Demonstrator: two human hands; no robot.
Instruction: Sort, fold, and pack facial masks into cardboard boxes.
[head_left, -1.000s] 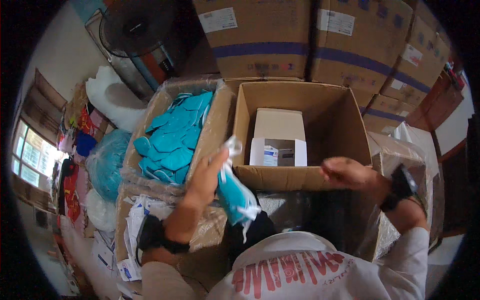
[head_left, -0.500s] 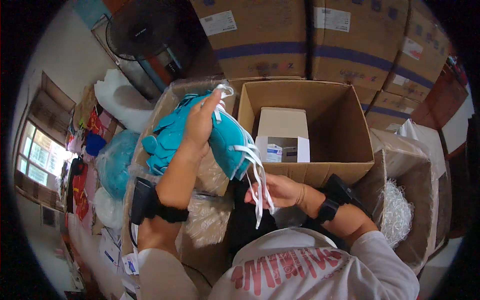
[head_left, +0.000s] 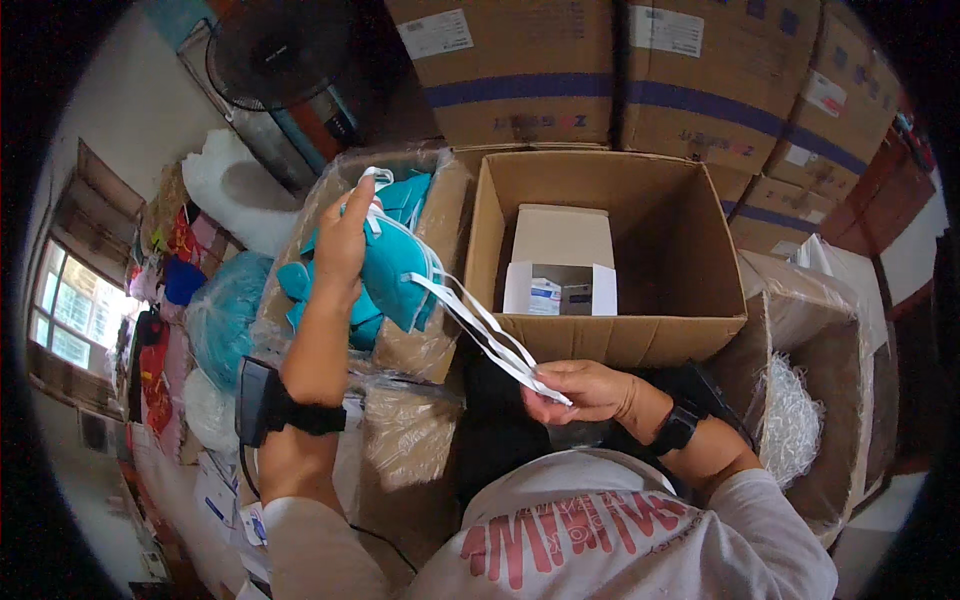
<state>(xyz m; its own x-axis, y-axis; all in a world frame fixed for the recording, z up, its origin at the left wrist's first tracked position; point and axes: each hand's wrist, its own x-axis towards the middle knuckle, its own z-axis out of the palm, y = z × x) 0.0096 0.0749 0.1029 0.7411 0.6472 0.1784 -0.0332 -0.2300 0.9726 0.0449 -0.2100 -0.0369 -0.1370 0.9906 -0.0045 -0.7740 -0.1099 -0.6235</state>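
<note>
My left hand [head_left: 342, 240] is closed around the upper end of a teal cup-shaped face mask [head_left: 393, 278], held over the left carton. Whether more masks are nested with it I cannot tell. White elastic straps [head_left: 482, 328] run from the mask, stretched down to my right hand [head_left: 583, 390], which pinches their ends between thumb and fingers. Behind and below my left hand lies a pile of loose teal masks [head_left: 300, 283] in a plastic-lined carton [head_left: 445, 230].
An open brown carton [head_left: 620, 335] holds a small white box [head_left: 563, 238]. Further right, a lined carton [head_left: 845, 400] contains a bundle of white straps [head_left: 790, 420]. Large sealed cartons [head_left: 525, 60] are stacked behind. A fan [head_left: 280, 50] stands back left, near a bag of teal material [head_left: 230, 305].
My left hand has moved left with the mask. My right hand, loosely open among dangling straps before, has shifted slightly right and now pinches their ends, drawing them taut.
</note>
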